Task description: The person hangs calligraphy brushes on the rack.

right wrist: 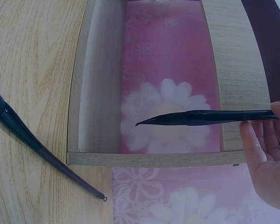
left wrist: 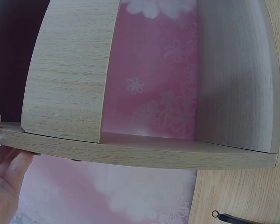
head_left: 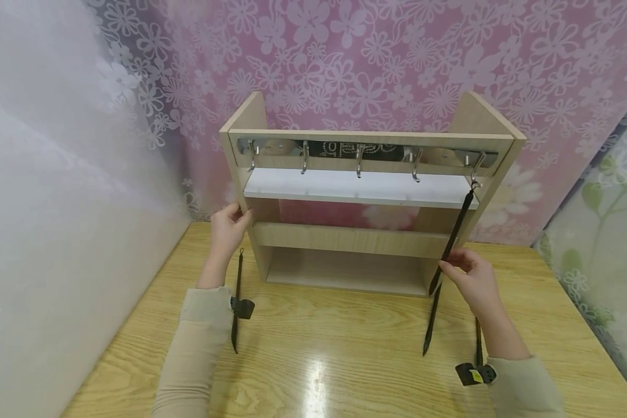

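A dark writing brush [head_left: 457,229] hangs by its loop from the rightmost hook [head_left: 478,168] of a wooden shelf rack [head_left: 345,238], tip down. My right hand [head_left: 472,278] pinches this brush along its lower half, thumb on one side and fingers on the other. In the right wrist view the brush [right wrist: 191,117] crosses in front of the rack, its pointed tip free. At the rack's other end, my left hand [head_left: 229,229] grips the edge of the left side panel [left wrist: 144,151] between thumb and fingers.
Several brushes lie on the wood-grain table: one brush [head_left: 238,296] by the left forearm, another brush [head_left: 432,319] in front of the rack, and one brush [head_left: 478,342] partly hidden by the right arm. Other metal hooks [head_left: 359,161] carry nothing. A white wall [head_left: 83,191] borders the left.
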The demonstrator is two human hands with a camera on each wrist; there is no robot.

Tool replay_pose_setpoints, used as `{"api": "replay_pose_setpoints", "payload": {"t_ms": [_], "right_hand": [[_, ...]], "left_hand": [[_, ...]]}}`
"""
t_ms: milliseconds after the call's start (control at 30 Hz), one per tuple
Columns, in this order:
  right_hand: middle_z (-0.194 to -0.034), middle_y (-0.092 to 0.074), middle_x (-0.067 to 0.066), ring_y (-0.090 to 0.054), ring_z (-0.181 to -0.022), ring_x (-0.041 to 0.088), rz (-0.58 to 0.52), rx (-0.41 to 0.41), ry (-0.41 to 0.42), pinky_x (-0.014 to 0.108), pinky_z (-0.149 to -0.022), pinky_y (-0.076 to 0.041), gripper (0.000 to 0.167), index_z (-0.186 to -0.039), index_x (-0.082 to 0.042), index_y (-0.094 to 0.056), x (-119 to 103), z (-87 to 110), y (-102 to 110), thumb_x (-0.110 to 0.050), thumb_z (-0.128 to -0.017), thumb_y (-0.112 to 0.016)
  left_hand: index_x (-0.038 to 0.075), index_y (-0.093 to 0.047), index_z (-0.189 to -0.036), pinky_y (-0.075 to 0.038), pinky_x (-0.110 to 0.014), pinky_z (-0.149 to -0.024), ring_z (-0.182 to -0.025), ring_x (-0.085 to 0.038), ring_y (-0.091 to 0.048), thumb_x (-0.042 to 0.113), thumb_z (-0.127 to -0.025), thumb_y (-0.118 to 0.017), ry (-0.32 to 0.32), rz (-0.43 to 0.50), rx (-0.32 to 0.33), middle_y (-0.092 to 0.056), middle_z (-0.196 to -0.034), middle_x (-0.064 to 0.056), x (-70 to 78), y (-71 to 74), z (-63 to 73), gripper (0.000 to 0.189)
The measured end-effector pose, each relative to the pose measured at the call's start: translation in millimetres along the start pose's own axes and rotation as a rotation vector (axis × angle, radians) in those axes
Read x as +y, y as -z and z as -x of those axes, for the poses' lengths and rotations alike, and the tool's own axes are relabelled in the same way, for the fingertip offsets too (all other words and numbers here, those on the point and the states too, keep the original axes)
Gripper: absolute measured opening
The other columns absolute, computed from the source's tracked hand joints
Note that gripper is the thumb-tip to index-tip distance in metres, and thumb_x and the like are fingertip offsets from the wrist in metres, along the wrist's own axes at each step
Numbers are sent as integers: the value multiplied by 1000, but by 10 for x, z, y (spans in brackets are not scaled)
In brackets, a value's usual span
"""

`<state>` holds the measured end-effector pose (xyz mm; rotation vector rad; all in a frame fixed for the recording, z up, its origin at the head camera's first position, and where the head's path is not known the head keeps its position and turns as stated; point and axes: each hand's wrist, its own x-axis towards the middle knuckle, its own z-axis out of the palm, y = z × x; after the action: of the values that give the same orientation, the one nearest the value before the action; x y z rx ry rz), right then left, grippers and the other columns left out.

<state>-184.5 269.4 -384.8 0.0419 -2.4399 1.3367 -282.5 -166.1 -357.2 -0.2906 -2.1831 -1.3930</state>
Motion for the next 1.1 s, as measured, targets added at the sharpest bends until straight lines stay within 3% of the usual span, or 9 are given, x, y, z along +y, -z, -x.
{"api": "replay_pose_setpoints", "payload": {"t_ms": [600,1100], "right_hand": [[-80,-53,-20,-51,-77,-8,-41,1,25,8,-66,-39,23,-97,7,-54,28,9,0,-10,-83,-60],[-88,-59,-10,-54,-79,-4,-91,-10,64,8,-66,-43,22,-99,8,-55,73,46,30,-7,-83,-60]], "left_hand": [[-6,-64,-88,-46,-13,-52,-69,-24,-60,5,-81,-59,-39,-13,19,-64,-79,-19,-14,-9,-3,13],[-6,-64,-89,-46,-14,-53,-70,-25,-61,6,-81,-59,-44,-24,24,-65,-82,-19,-19,-14,-6,15]]}}
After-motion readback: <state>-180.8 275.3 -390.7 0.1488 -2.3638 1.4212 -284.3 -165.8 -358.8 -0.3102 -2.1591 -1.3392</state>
